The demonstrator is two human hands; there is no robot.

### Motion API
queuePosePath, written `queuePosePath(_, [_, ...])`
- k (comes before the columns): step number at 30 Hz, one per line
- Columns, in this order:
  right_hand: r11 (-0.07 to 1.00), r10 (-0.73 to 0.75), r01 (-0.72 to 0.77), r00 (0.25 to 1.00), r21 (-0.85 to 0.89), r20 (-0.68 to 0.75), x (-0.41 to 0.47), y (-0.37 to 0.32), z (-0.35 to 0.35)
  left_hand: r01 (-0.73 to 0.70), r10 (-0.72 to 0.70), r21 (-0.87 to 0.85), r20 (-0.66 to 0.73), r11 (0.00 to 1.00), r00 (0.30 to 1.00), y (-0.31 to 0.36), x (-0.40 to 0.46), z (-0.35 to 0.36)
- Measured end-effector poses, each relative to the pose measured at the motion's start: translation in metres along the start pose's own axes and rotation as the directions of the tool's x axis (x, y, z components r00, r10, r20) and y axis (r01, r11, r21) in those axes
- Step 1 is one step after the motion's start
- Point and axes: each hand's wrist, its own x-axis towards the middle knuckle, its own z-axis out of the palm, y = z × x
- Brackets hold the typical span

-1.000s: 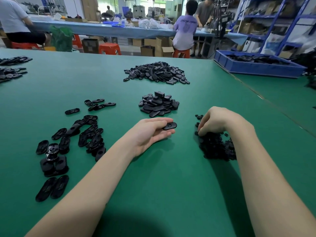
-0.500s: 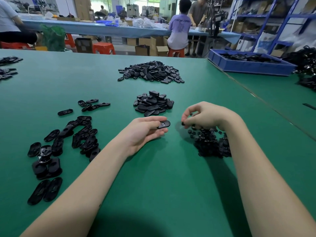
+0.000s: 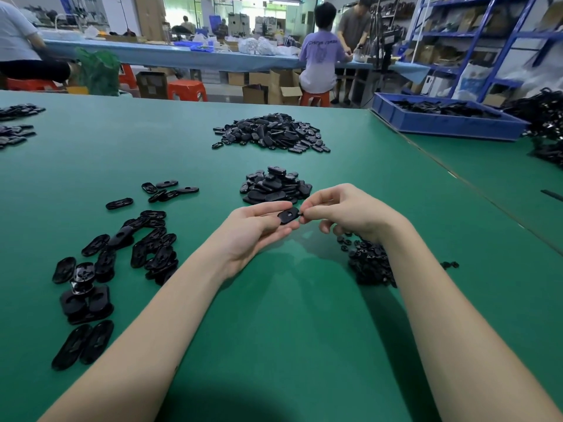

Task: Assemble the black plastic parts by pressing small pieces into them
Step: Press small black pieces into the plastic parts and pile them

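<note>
The left hand [image 3: 256, 229] lay palm-up just above the green tabletop [image 3: 274, 315], its grip closed lightly on one flat black oval plastic part [image 3: 288, 215], thumb on top and fingers beneath. The part's long axis ran from lower left to upper right, its free end pointing toward the right hand [image 3: 344, 210]. That hand's grip was a narrow pinch, thumb and forefinger tips pressed together on a small black piece [image 3: 301, 213] at the oval's right end; the piece was too small to make out in shape. The remaining right fingers were curled underneath.

Under the right wrist sat one heap of small black pieces [image 3: 370, 264], too many to count, with a couple of strays to its right. Just beyond the hands stood one compact pile of black oval parts [image 3: 275, 187], and farther back one broader, flatter pile of the same parts [image 3: 271, 134]. To the left lay a loose scatter of black oval shells [image 3: 128, 251], roughly two dozen, mostly open side up and pointing in mixed directions. A blue plastic crate [image 3: 447, 123] holding black parts stood at the far right. Two people were at a long blue bench [image 3: 182, 57] behind.
</note>
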Motion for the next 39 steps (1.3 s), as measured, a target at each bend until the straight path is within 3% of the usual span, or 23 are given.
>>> queuePosePath(10, [1.000, -0.022, 0.024, 0.991, 0.020, -0.131, 0.0058, 0.0016, 0.0065, -0.011, 0.011, 0.033, -0.006, 0.999, 1.000, -0.0007, -0.0002, -0.0015])
queuePosePath(28, [0.999, 0.005, -0.001, 0.996, 0.049, -0.088, 0.0085, -0.0008, 0.0089, -0.021, 0.022, 0.025, -0.042, 0.999, 0.999, 0.0054, -0.0035, -0.0002])
queuePosePath(39, [0.999, -0.020, 0.015, 0.993, -0.043, -0.117, 0.0083, -0.0050, 0.0076, -0.039, 0.043, 0.099, -0.031, 0.994, 0.999, 0.0072, -0.0064, 0.0029])
